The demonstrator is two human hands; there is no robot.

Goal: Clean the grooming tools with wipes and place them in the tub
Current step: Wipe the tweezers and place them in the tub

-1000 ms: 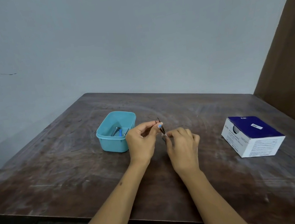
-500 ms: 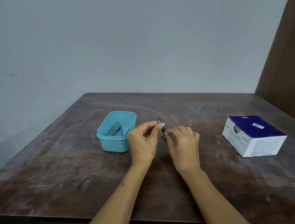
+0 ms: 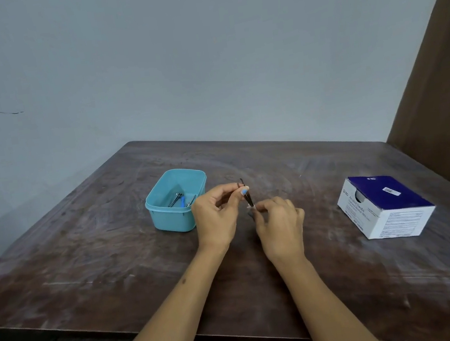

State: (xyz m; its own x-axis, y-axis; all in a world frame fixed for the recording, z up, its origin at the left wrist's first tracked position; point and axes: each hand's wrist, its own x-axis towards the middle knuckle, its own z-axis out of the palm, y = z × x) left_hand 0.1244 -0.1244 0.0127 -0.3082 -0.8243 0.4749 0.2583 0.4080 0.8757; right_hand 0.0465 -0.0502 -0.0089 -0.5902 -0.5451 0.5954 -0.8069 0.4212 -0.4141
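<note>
My left hand [image 3: 217,214] pinches a thin dark tool [image 3: 248,197], like tweezers, near its upper end and holds it upright above the table. My right hand [image 3: 279,226] pinches a small white wipe [image 3: 253,207] around the tool's lower end; most of the wipe is hidden by the fingers. The turquoise tub [image 3: 177,217] stands just left of my left hand. Inside it lie metal grooming tools [image 3: 177,200], one with a blue part.
A blue and white box of swabs [image 3: 385,205] sits at the right of the dark wooden table [image 3: 86,262]. A brown panel [image 3: 444,96] rises behind it at the right. The table's front edge runs below my forearms.
My right hand with the wipe has slid slightly down along the tool. My left hand keeps its hold in nearly the same place.
</note>
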